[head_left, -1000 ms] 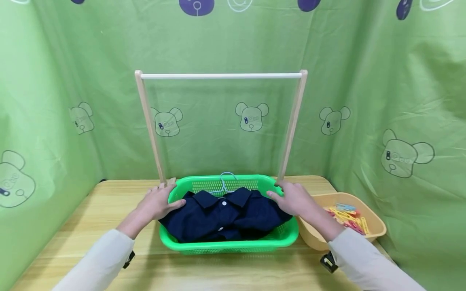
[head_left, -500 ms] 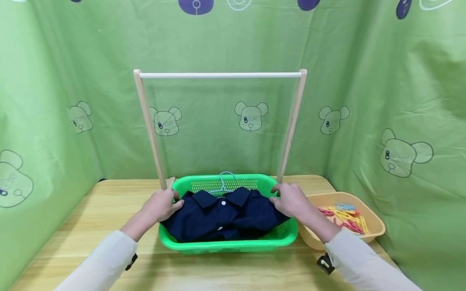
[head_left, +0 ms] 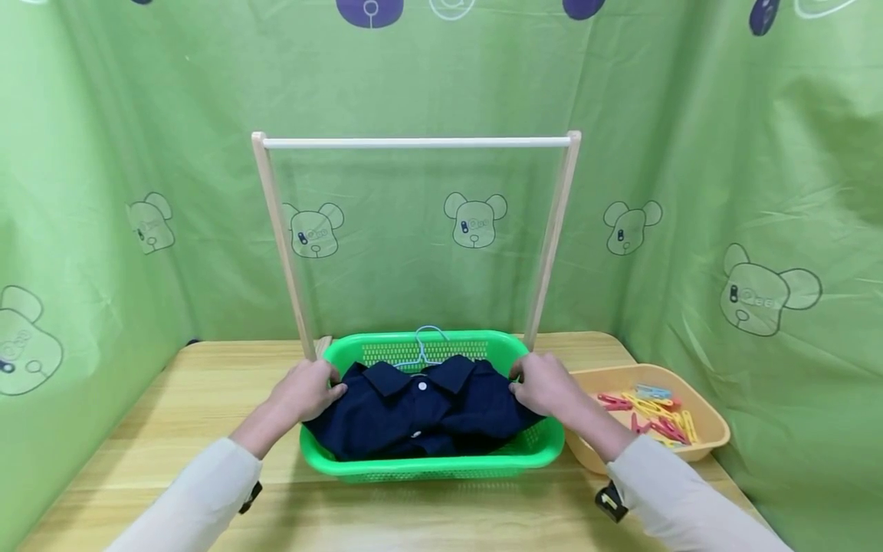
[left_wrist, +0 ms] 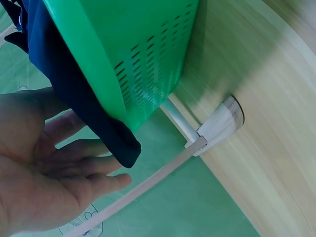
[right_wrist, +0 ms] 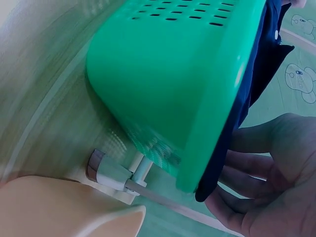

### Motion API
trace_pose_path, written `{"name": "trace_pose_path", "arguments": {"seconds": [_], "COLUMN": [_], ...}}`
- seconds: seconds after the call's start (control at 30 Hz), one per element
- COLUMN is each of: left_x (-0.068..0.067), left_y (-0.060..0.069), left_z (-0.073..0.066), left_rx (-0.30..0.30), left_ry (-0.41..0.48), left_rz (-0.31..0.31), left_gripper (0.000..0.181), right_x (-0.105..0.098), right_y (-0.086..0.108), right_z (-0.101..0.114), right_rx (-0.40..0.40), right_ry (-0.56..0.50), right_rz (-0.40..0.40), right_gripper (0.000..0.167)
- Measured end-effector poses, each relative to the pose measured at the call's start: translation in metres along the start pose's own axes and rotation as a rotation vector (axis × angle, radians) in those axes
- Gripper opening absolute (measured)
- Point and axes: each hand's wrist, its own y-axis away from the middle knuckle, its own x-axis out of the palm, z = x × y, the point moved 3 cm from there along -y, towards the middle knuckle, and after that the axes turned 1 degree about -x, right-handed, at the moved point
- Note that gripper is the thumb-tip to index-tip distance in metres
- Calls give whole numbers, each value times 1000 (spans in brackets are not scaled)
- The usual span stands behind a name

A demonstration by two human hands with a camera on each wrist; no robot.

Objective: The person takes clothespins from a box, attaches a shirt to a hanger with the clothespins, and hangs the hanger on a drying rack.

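Observation:
A dark navy shirt (head_left: 421, 414) with a collar and white buttons lies in a green plastic basket (head_left: 428, 464). The hook of a pale blue hanger (head_left: 422, 349) sticks up behind its collar. My left hand (head_left: 303, 391) pinches the shirt's left shoulder; in the left wrist view, cloth hangs over the basket rim in front of the fingers (left_wrist: 101, 185). At the opposite shoulder, my right hand (head_left: 545, 386) pinches the cloth between thumb and fingers. Parts of the fingertips are hidden behind the shirt in both wrist views.
Behind the basket stands a wooden rack with a white crossbar (head_left: 417, 143). To the right, a tan tray (head_left: 586, 452) holds several coloured clothespins (head_left: 651, 406). All this stands on a wooden table (head_left: 207, 383) with green curtains (head_left: 414, 253) around it.
Both hands have closed from spread fingers into a pinch on the shirt's shoulders. The right hand has shifted slightly inward. Shirt and basket have hardly moved.

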Motion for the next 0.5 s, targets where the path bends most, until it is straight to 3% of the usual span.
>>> {"name": "trace_pose_path", "arguments": {"seconds": [0.27,0.5], "left_x": [2,2], "left_y": [-1,-1], "left_z": [-1,-1], "left_rx": [14,28], "left_ry": [-13,-20], "left_rz": [-6,-14], "left_gripper": [27,21], "right_x": [3,4], "right_y": [0,-3], "right_z": [0,0], "right_rx": [-24,-4], "right_ry": [-11,-20], "right_rz": [12,43], "right_gripper": [10,10]}}
